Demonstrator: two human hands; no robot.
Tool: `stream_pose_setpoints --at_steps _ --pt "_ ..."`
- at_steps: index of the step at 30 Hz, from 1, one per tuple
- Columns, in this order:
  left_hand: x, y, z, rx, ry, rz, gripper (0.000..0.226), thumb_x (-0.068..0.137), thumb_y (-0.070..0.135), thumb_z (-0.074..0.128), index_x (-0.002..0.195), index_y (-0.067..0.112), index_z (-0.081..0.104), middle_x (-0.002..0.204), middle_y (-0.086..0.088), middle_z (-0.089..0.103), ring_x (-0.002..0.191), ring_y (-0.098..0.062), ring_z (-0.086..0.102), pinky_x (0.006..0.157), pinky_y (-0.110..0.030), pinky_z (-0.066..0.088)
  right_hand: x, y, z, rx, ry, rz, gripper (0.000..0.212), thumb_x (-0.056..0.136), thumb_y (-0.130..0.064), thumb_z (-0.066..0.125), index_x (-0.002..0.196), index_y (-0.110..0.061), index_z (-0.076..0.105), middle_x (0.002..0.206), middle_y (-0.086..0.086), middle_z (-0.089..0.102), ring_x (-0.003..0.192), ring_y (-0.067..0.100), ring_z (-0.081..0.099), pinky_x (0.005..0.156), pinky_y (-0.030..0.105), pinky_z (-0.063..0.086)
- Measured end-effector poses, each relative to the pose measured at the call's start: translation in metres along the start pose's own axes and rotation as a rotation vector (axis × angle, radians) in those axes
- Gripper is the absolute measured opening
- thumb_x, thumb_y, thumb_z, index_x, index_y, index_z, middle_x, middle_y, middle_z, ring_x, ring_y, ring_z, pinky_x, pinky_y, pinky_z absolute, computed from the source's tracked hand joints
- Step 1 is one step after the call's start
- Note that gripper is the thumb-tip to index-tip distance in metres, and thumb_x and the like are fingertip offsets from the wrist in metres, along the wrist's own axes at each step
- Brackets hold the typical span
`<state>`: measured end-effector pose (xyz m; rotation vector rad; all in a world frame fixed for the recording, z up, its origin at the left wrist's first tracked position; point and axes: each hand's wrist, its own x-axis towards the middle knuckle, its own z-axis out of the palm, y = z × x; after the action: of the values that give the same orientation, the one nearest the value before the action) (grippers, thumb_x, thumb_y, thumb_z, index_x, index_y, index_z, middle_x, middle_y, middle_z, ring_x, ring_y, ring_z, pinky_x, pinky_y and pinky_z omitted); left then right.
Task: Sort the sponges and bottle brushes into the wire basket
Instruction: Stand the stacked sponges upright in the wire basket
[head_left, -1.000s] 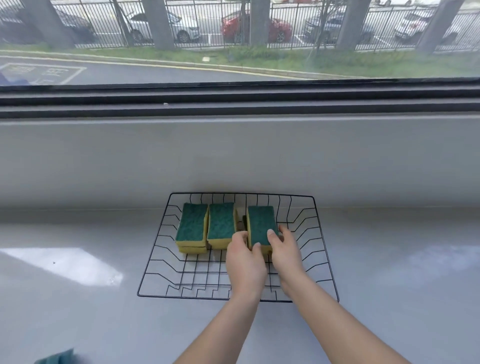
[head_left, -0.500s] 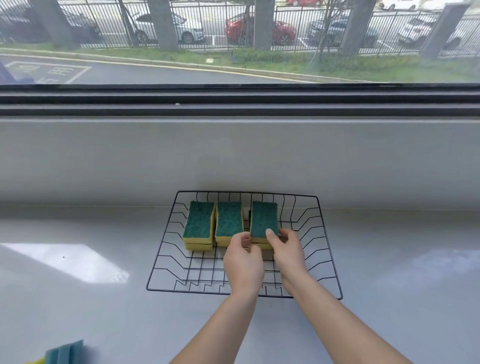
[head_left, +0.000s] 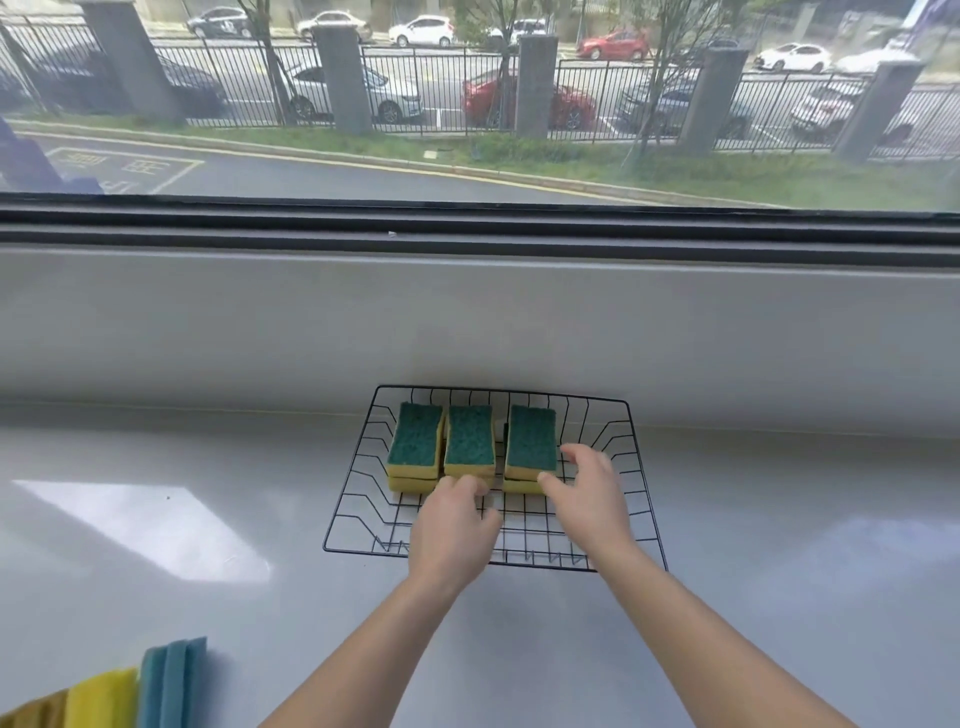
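Perhaps an office: grey counter (head_left: 779, 597) under a street-facing window (head_left: 467, 104).

Thin black metal wire basket (head_left: 636, 470) on a smooth, glossy grey table (head_left: 208, 571); sponges (head_left: 531, 441) inside it have rough green scouring tops over yellow foam.

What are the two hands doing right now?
Left hand: curled, fingertips at the middle sponge, no clear grip.
Right hand: open, touching the right sponge.

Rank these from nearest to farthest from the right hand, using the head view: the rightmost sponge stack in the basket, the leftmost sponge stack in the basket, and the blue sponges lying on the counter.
1. Rightmost sponge stack: touching the right hand, mid-basket.
2. Leftmost sponge stack: at the wire basket's left end, beyond the left hand.
3. Blue sponges: outside the basket, at the counter's near left corner.
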<state>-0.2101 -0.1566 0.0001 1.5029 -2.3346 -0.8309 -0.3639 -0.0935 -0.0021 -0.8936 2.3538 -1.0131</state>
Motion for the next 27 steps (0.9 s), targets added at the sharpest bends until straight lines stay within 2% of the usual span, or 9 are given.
stream_pose_setpoints --at_steps 2,6,11,15,22,27 --pt "-0.010 -0.006 -0.009 0.018 0.022 0.008 0.034 0.088 0.032 0.052 0.120 0.025 0.060 0.118 0.006 0.059 0.105 -0.018 0.056 0.080 -0.032 0.045 -0.011 -0.003 -0.006 -0.096 -0.028 -0.050 0.049 0.091 -0.032 0.063 0.138 -0.021 0.054 0.140 0.003 0.051 0.133 0.023 0.042 0.109 0.039 0.038" --pt "-0.031 -0.016 -0.028 0.097 0.069 0.062 0.035 0.090 0.035 0.051 0.123 0.026 0.056 0.116 0.005 0.057 0.107 -0.019 0.055 0.086 -0.036 0.049 -0.036 -0.010 -0.011 -0.224 -0.069 -0.129 0.052 0.091 -0.035 0.062 0.141 -0.023 0.053 0.141 0.002 0.051 0.133 0.024 0.039 0.106 0.036 0.037" --pt "-0.065 -0.035 -0.051 0.252 0.099 0.115 0.029 0.090 0.037 0.047 0.113 0.022 0.054 0.106 0.002 0.057 0.100 -0.022 0.054 0.077 -0.034 0.045 -0.068 -0.021 -0.011 -0.335 -0.117 -0.203 0.054 0.091 -0.037 0.058 0.143 -0.025 0.049 0.142 -0.001 0.050 0.133 0.023 0.038 0.103 0.038 0.040" --pt "-0.092 -0.053 -0.066 0.294 0.117 0.098 0.032 0.090 0.037 0.045 0.118 0.022 0.053 0.106 0.002 0.054 0.099 -0.022 0.052 0.080 -0.034 0.043 -0.095 -0.032 -0.003 -0.352 -0.155 -0.236 0.055 0.091 -0.038 0.057 0.144 -0.026 0.049 0.143 -0.002 0.050 0.133 0.022 0.038 0.102 0.038 0.041" --pt "-0.134 -0.091 -0.086 0.365 0.144 0.040 0.043 0.092 0.040 0.044 0.132 0.025 0.047 0.119 0.000 0.054 0.105 -0.023 0.051 0.087 -0.036 0.043 -0.141 -0.054 0.029 -0.375 -0.233 -0.338 0.053 0.091 -0.041 0.057 0.141 -0.025 0.050 0.138 -0.003 0.054 0.130 0.020 0.043 0.100 0.037 0.043" --pt "-0.171 -0.128 -0.102 0.354 0.174 -0.037 0.043 0.092 0.042 0.042 0.131 0.026 0.048 0.116 0.002 0.054 0.102 -0.022 0.053 0.085 -0.036 0.044 -0.170 -0.076 0.062 -0.341 -0.300 -0.418 0.050 0.091 -0.039 0.058 0.139 -0.025 0.055 0.136 -0.006 0.057 0.128 0.016 0.049 0.097 0.033 0.044"
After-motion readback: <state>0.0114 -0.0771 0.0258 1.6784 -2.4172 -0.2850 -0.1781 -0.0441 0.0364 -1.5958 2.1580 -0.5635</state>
